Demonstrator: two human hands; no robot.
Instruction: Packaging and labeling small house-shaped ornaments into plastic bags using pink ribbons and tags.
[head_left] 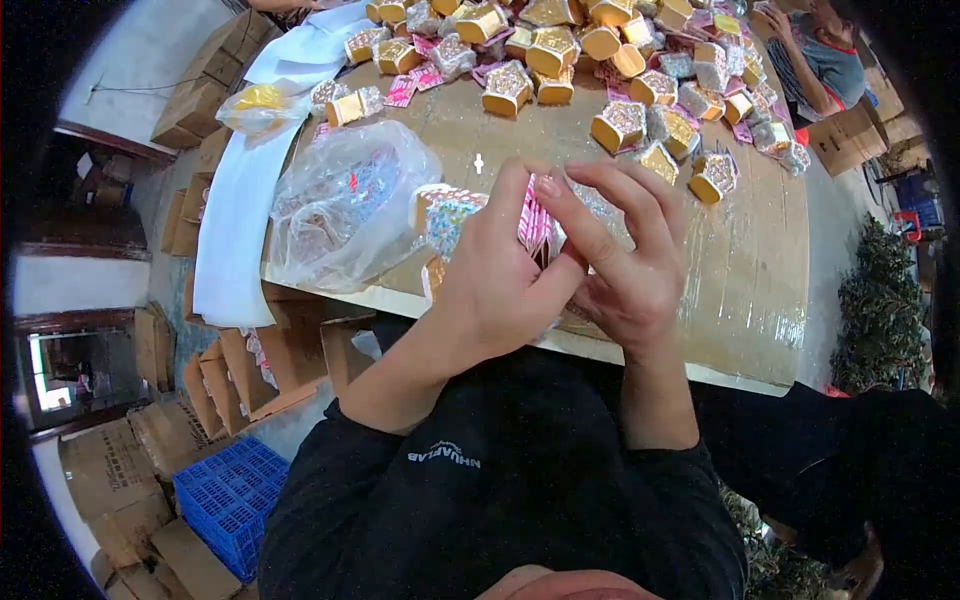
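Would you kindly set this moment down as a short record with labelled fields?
Setting: cardboard-covered table, seen from above
Left hand: grips a small patterned box with pink sheets
Right hand: fingers spread, touching the same bundle
Beside the hands: clear plastic bag of small bright pieces
Far side of table: heap of folded gold boxes
Other person: seated at the far right corner
Floor, left: blue crate, cardboard cartons
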